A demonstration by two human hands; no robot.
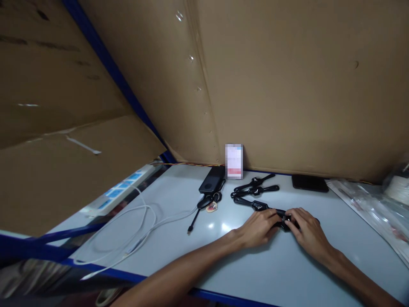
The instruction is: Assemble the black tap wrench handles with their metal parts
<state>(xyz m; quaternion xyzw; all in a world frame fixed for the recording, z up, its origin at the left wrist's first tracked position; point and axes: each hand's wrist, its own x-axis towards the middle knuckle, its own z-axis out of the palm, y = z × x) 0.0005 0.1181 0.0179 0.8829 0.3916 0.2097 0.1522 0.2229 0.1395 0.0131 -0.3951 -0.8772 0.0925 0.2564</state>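
My left hand (259, 228) and my right hand (307, 233) meet over the table at the right of centre. Between them, the fingers of both are closed on a black wristwatch (285, 226), whose face and strap are partly covered. Just beyond my left fingers lies another black watch (260, 206), its strap stretched out toward the left. Two more black watches, a middle one (257, 191) and a far one (254, 182), lie behind it with their straps spread.
A black power bank (211, 180) and a black cable (194, 219) lie left of the watches. White cables (145, 238) loop near a power strip (121, 192). A phone with a lit screen (234, 161) leans on the cardboard wall (287, 85). Behind my right hand are a dark phone (309, 183) and plastic bags (367, 209).
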